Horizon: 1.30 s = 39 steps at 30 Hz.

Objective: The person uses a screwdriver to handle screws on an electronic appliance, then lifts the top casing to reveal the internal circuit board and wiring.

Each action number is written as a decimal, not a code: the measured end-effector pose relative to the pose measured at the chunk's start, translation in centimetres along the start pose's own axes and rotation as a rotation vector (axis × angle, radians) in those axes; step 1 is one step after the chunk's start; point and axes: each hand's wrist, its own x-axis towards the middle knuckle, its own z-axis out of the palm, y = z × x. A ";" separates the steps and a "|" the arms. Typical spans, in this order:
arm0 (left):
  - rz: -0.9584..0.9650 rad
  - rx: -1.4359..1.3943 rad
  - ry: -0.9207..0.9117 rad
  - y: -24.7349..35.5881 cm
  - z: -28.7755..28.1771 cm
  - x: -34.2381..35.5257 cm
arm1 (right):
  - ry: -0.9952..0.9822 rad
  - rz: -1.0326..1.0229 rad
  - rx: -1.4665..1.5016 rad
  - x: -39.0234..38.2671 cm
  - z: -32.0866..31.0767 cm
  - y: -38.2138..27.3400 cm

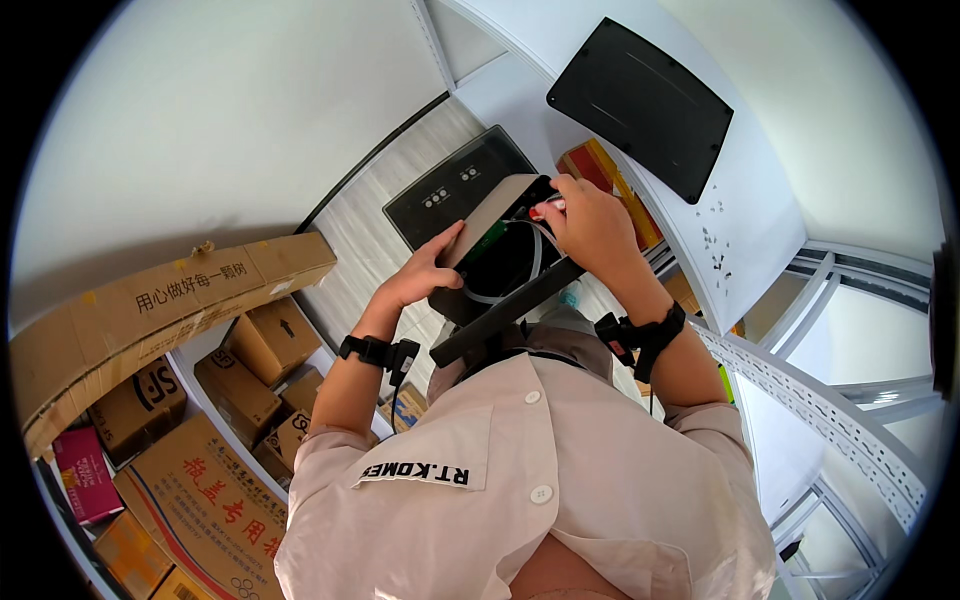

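An open black device housing (500, 262) with a beige side panel stands in front of me, at my waist. Inside it show a green circuit board (486, 244) and loose white cables (538, 250). My left hand (425, 272) grips the left edge of the housing, thumb on the near side and fingers over the panel. Over the far right corner, my right hand (590, 220) has its fingers pinched around a small red-and-white piece (541, 211). What kind of piece it is cannot be made out. A black strap with a small unit circles each wrist.
On the white table (770, 200) at the right lie a black cover plate (645, 105) and several scattered small screws (716, 240). Behind the housing is a dark panel with round buttons (455, 185). Cardboard boxes (270, 335) fill shelves at left; a perforated metal rail (820, 400) runs at right.
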 end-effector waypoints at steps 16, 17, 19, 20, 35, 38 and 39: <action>-0.012 0.003 0.001 0.1 0.1 -0.1 | 0.163 -0.399 0.122 -0.8 1.0 1.2; -0.011 0.003 0.002 0.0 0.0 0.0 | 0.185 -0.449 0.114 -0.7 1.0 1.1; -0.004 -0.003 -0.002 -0.2 0.0 0.0 | 0.121 -0.260 -0.041 -1.4 0.6 0.1; -0.001 -0.006 -0.003 -0.3 0.0 0.0 | 0.088 -0.166 -0.117 -1.6 0.3 -0.5; -0.046 -0.007 -0.008 0.3 0.1 -0.5 | -0.060 0.012 -0.102 -1.1 0.8 0.3; -0.042 -0.002 -0.011 0.4 0.1 -0.5 | 0.058 -0.165 0.091 -1.5 0.9 0.8; -0.040 -0.007 -0.013 0.4 0.1 -0.5 | 0.076 -0.171 0.120 -1.6 0.9 0.8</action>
